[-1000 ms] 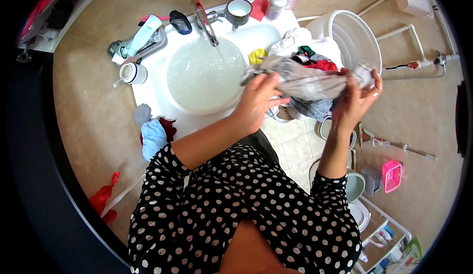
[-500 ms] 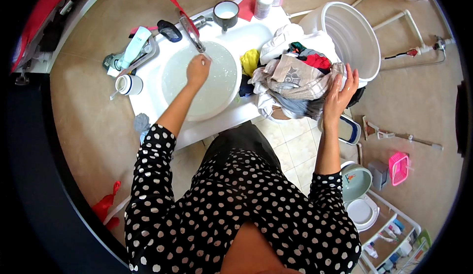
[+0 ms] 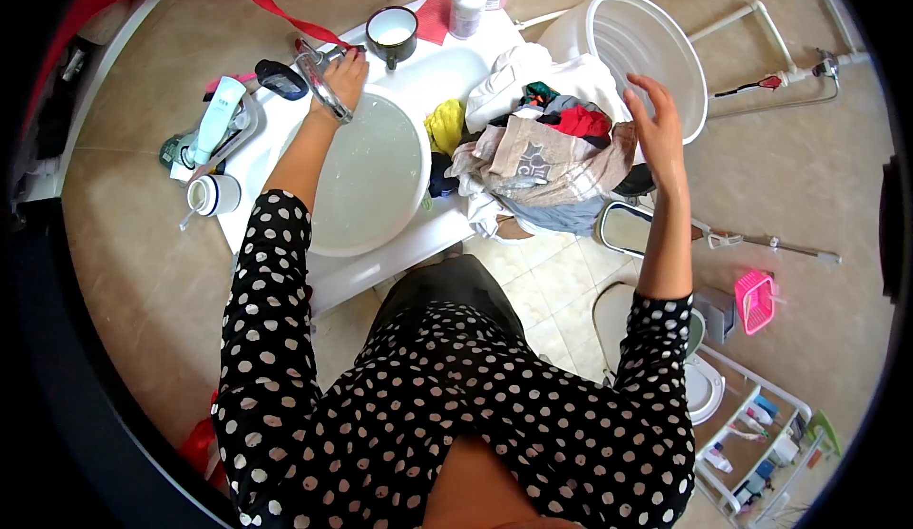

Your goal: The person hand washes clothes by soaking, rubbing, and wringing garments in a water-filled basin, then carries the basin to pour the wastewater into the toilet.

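My left hand (image 3: 344, 80) reaches past the spout of the chrome faucet (image 3: 321, 82), its fingers over the lever at the back. Part of the lever is hidden beneath them. Below the spout, a white basin (image 3: 416, 201) of water stands in the sink. My right hand (image 3: 658, 134) is raised with fingers apart and nothing in it, just right of a heap of clothes and in front of the bucket. Topmost in the heap is a beige patterned cloth (image 3: 528, 158); a white garment (image 3: 509, 91), a red cloth (image 3: 582, 122) and a yellow cloth (image 3: 444, 127) show around it.
A dark-rimmed mug (image 3: 392, 34) and a pump bottle (image 3: 467, 6) stand along the sink's back edge. The white bucket (image 3: 609, 29) lies tilted behind the clothes. At left are a light blue tube (image 3: 220, 118) and a white cup (image 3: 215, 194). A red strap (image 3: 300, 23) hangs near the faucet.
My left hand has gone from a closed shape under the spout, over the basin, up and back to the faucet lever. My right hand has lifted off the clothes.
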Tool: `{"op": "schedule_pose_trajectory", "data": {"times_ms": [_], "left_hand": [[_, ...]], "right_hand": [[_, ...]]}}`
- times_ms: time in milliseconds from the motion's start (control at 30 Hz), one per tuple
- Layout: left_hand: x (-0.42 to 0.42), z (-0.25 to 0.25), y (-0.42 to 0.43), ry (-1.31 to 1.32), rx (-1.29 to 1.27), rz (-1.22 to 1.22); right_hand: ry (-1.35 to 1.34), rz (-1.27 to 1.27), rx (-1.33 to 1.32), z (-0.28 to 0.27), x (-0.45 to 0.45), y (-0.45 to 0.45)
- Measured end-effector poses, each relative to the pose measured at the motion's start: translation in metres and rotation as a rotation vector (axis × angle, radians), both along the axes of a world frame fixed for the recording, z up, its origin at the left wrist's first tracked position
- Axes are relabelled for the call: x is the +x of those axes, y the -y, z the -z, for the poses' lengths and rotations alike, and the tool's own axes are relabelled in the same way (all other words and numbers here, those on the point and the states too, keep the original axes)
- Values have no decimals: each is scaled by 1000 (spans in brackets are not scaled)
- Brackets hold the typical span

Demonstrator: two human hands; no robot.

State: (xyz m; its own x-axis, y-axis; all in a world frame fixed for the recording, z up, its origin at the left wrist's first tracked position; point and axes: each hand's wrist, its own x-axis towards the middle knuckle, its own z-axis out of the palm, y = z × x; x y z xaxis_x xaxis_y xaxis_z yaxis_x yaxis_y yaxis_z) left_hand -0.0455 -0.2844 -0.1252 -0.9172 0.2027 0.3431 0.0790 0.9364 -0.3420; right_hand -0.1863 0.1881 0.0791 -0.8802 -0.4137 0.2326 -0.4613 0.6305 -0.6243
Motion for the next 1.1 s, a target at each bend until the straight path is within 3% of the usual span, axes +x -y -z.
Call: {"op": "schedule_pose_trajectory", "data": {"times_ms": [100, 133, 200, 300, 433, 467, 567, 667, 767, 1000, 1100], "left_hand": [[2, -1, 10, 10, -116, -98], [3, -4, 9, 176, -155, -221], [4, -20, 2, 236, -81, -131], [7, -47, -9, 222, -18, 2], [-3, -39, -5, 143, -138, 9], [-5, -35, -4, 106, -160, 10], [-12, -31, -5, 93, -178, -66], [-12, -31, -3, 158, -168, -65], [-15, -33, -1, 125, -132, -33], [-14, -46, -4, 200, -37, -44], [3, -57, -7, 4, 45, 64]], "right_hand": [[276, -63, 99, 35, -61, -8], [368, -77, 126, 49, -77, -9], [570, -119, 181, 69, -102, -7], [611, -68, 277, 74, -106, 3], [641, -1, 448, 83, -115, 13], [816, 69, 428, 77, -115, 14], [873, 16, 398, 84, -122, 12], [921, -21, 315, 86, -124, 9], [755, -91, 237, 120, -142, -5], [617, -53, 245, 114, -139, -5], [585, -56, 242, 113, -133, -5]]}}
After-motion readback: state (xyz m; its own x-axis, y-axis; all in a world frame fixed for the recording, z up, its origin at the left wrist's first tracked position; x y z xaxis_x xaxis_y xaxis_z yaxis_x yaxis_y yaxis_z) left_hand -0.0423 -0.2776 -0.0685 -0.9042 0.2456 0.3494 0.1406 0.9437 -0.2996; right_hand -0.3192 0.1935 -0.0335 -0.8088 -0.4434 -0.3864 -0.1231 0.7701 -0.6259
